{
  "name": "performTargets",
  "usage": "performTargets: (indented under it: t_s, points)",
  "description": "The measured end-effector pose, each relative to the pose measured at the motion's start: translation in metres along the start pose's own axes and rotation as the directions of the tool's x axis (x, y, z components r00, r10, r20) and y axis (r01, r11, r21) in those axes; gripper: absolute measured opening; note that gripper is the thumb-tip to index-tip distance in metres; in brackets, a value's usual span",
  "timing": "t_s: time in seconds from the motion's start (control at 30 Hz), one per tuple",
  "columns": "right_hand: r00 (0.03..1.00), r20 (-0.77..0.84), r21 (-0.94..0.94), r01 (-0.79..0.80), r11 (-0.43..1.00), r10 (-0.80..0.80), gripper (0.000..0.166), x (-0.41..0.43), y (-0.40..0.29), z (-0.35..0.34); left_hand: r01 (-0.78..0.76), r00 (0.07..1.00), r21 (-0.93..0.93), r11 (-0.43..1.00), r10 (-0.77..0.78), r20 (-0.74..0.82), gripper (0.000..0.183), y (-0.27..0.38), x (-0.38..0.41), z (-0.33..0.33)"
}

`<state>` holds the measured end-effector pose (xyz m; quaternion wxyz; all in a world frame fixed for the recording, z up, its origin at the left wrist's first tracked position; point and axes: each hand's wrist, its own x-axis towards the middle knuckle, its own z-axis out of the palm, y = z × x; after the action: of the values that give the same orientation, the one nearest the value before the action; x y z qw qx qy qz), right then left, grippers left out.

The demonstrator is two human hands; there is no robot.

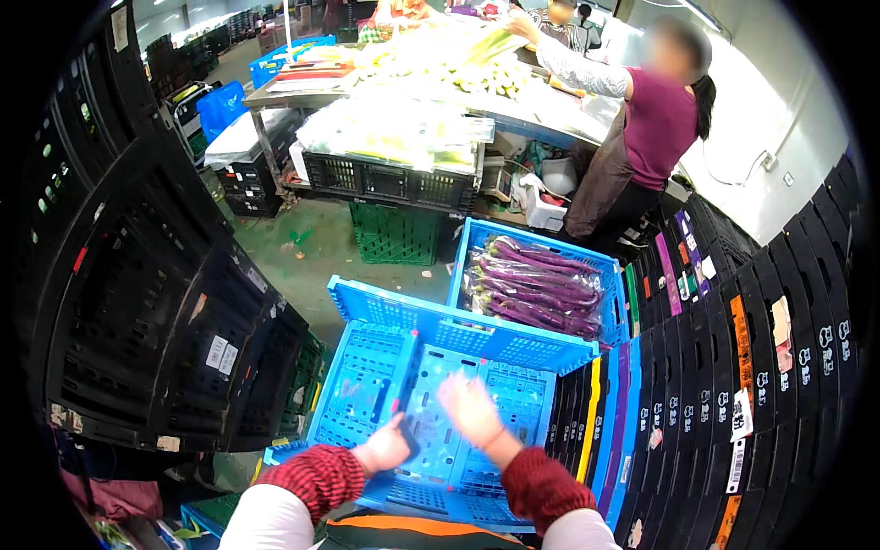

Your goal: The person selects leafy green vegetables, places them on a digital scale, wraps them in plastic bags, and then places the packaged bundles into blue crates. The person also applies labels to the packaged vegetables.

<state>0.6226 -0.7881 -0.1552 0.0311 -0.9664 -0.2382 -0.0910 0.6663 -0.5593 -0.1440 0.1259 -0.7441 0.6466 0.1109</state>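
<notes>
A blue plastic folding crate (430, 361) lies right in front of me. Its far wall (440, 313) stands raised, while the left side panel (368, 371) and the right side panel (517, 388) lie folded down inside. My left hand (386, 445) is at the inner edge of the left panel, one finger pointing along it; whether it grips the edge cannot be made out. Blurred by motion, my right hand (474, 411) hovers over the crate's floor near the right panel, fingers apart and nothing visible in them. Beyond the raised wall, another blue crate (622, 302) holds bagged purple eggplants (536, 285).
Folded black crates (722, 385) are stacked along the right. Tall black crates (172, 323) rise on the left. Farther off, a black crate of bagged vegetables (392, 180) sits atop a green crate (395, 234). At the worktable (309, 98), a person (660, 130) handles leafy stalks.
</notes>
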Motion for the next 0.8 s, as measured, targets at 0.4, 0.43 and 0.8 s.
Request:
performTargets:
  t_s: [0.4, 0.43, 0.8]
  points:
    - [0.836, 0.512, 0.178, 0.122, 0.977, -0.198, 0.031, -0.090, -0.053, 0.023, 0.407, 0.859, -0.029, 0.913, -0.393, -0.328, 0.017, -0.145, -0.079, -0.032]
    - [0.856, 0.485, 0.127, 0.130, 0.983, -0.176, 0.024, -0.094, -0.047, 0.011, 0.402, 0.860, -0.041, 0.915, -0.392, -0.327, 0.016, -0.145, -0.074, -0.032]
    - [0.972, -0.028, -0.109, -0.235, 0.966, 0.233, 0.038, -0.084, -0.017, -0.110, 0.505, 0.846, -0.117, 0.855, -0.517, -0.128, 0.037, -0.089, -0.052, -0.068]
